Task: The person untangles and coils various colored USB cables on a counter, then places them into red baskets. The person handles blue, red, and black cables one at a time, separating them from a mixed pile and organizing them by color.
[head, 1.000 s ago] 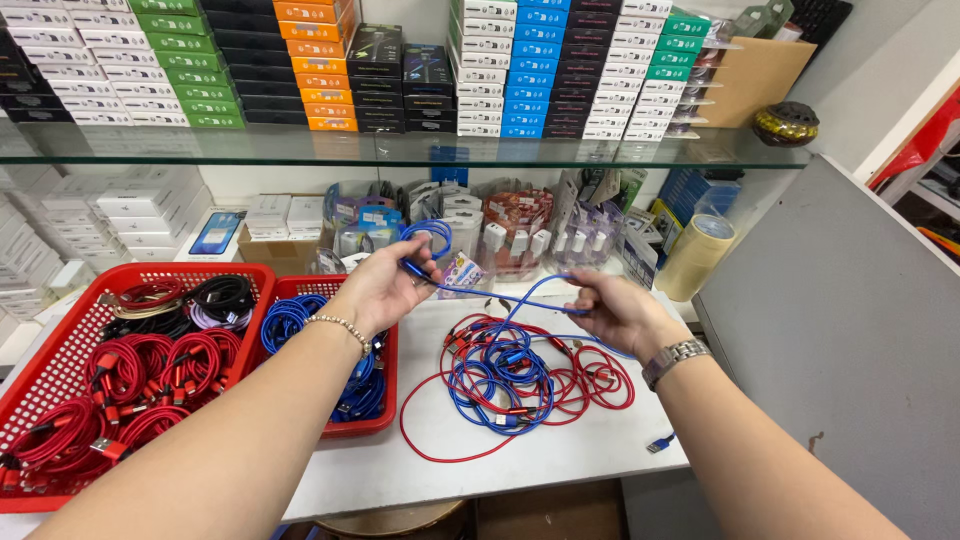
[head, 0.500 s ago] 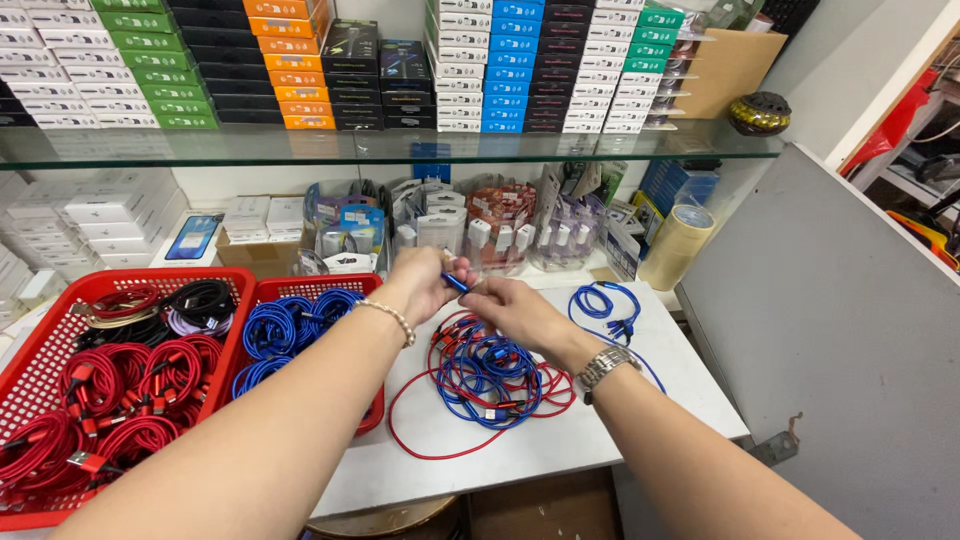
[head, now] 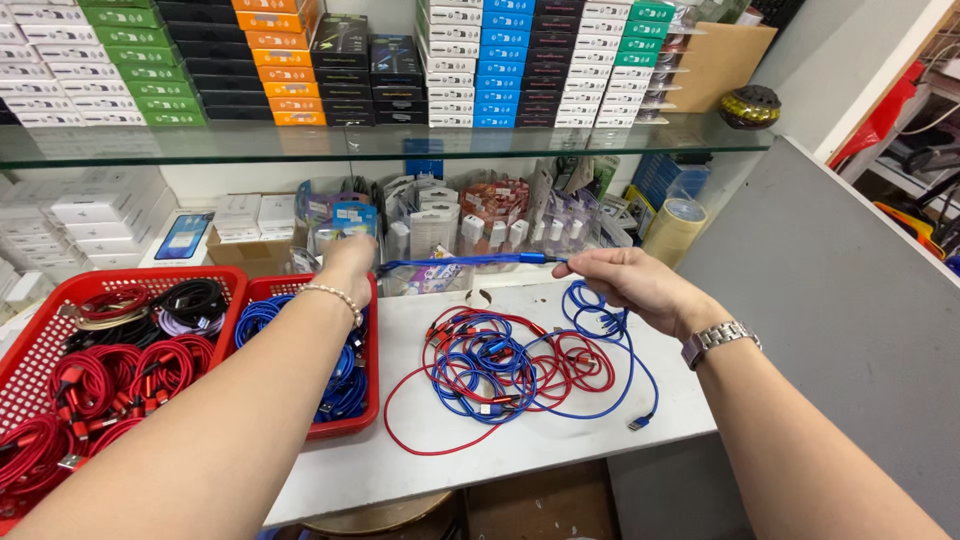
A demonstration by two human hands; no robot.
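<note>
Work in hand: sorting and coiling loose charging cables; the left hand (head: 350,258) and the right hand (head: 625,280) hold one blue cable (head: 465,261) stretched level between them above the worktop (head: 400,455); the left hand is closed around one end, fingers hidden behind the knuckles, and the right hand pinches the other end between thumb and fingertips, with the cable's remaining length hanging down from it into loops on the worktop.

Done, as far as can be judged: a small red basket (head: 345,425) beside the left forearm holds coiled blue cables (head: 340,385); a larger red basket (head: 30,345) at the far left holds coiled red cables (head: 120,375) along with black and pale ones at its back.

Left to do: a tangled heap of red and blue cables (head: 500,365) lies on the worktop below the stretched cable, uncoiled and unsorted; the cable in hand is itself not yet wound; my judgement is that the job is partly through, with a good share remaining.

Surroundings: a glass shelf (head: 400,145) above carries stacked coloured boxes; packaged accessories stand behind the worktop.
</note>
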